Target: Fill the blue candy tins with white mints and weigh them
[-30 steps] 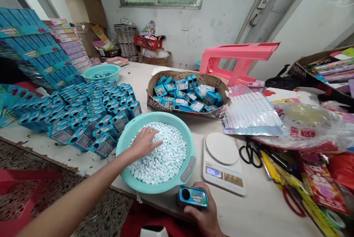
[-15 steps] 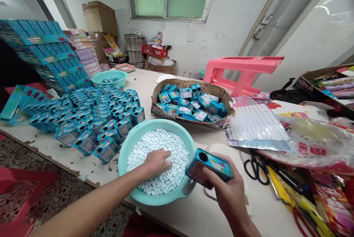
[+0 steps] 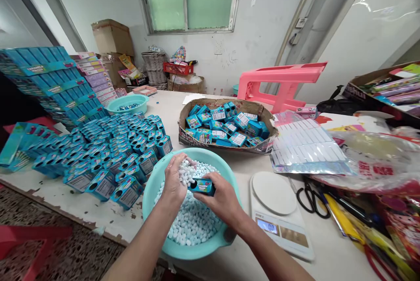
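Cups a heap of pellets [image 3: 185, 171] in left hand [image 3: 173, 184], fingers curled, just above the bowl [image 3: 149, 193]. Grips a box [image 3: 201, 186] in right hand [image 3: 223, 200], hole end toward the heap. Half a second back: left palm down in the pellets, box off over the right rim. Now brought together mid-bowl. Beyond: scale [image 3: 274, 193] just right of bowl, box rows [image 3: 108, 149] toward the worktop's [image 3: 172, 114] left edge, carton [image 3: 226, 121] behind.

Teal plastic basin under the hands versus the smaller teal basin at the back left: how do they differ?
The round teal plastic basin at the near table edge looks larger and is full of small white candies. The smaller teal basin, further back, holds only a few blue items. Both are round, teal and upright.
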### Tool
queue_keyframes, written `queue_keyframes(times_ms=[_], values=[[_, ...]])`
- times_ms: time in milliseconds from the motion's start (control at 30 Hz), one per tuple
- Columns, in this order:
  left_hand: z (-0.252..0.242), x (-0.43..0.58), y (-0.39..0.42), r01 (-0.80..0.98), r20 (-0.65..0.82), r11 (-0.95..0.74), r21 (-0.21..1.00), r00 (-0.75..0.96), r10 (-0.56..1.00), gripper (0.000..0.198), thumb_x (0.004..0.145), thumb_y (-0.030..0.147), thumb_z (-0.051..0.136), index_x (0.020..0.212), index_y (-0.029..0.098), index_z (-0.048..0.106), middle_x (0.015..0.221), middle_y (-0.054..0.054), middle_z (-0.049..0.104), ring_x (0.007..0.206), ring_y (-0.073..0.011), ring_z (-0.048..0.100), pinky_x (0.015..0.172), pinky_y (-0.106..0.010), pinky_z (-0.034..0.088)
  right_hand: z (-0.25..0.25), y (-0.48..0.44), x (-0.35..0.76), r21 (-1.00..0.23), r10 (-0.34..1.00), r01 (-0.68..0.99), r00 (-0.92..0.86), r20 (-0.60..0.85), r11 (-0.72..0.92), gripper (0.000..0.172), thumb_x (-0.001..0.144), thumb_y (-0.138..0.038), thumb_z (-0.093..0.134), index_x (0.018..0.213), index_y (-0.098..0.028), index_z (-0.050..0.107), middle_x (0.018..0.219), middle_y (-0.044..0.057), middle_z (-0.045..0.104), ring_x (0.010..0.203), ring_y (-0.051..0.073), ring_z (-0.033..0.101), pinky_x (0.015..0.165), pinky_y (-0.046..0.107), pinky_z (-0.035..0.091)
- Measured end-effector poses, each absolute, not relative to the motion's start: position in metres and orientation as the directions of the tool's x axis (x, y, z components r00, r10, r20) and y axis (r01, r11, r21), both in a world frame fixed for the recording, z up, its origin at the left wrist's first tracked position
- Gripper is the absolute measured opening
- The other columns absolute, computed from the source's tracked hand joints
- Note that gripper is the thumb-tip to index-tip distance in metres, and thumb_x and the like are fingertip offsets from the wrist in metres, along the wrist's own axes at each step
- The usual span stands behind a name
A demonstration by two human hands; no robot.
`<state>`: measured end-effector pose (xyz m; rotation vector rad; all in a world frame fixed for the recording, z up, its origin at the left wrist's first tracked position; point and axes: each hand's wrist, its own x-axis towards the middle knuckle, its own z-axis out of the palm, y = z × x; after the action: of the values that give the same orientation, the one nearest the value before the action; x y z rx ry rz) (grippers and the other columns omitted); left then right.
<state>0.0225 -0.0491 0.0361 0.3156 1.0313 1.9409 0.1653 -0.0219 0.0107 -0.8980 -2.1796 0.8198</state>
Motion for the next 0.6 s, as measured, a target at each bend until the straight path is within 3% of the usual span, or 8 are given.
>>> queue_keyframes(times_ms=[133,333,600], values=[[0.033,0.03,-0.04,-0.542,-0.121,-0.292,0.788,-0.602,0.79,0.028,0.064,0.034,0.073,0.07,0.016,0.053,0.062,0.003,0.057,0.053,-0.0125,0.058,0.053,-0.024,0.045,0.011,-0.026,0.159,-0.727,0.786,0.391,-0.525,0.327,0.564,0.03,0.068,-0.029,0.075,0.093,-0.021,0.06,0.092,0.004,0.064,0.086,0.023,0.059,0.075,0.033,0.045],[0.033,0.034,-0.036,-0.567,-0.183,-0.24,0.788,-0.588,0.788,0.029,0.064,0.035,0.073,0.073,0.017,0.053,0.059,0.004,0.055,0.047,-0.0111,0.054,0.047,-0.023,0.041,0.012,-0.024,0.161,-0.754,0.804,0.377,-0.499,0.323,0.537,0.029,0.07,-0.032,0.074,0.092,-0.021,0.061,0.091,0.004,0.065,0.086,0.023,0.06,0.074,0.033,0.045],[0.038,0.04,-0.032,-0.485,-0.109,-0.237,0.842,-0.582,0.806,0.032,0.069,0.041,0.069,0.06,0.014,0.053,0.058,0.001,0.055,0.051,-0.0108,0.054,0.052,-0.023,0.043,0.016,-0.018,0.166,-0.804,0.822,0.337,-0.484,0.299,0.49,0.031,0.069,-0.03,0.075,0.095,-0.021,0.062,0.094,0.003,0.065,0.09,0.023,0.06,0.079,0.033,0.045]])
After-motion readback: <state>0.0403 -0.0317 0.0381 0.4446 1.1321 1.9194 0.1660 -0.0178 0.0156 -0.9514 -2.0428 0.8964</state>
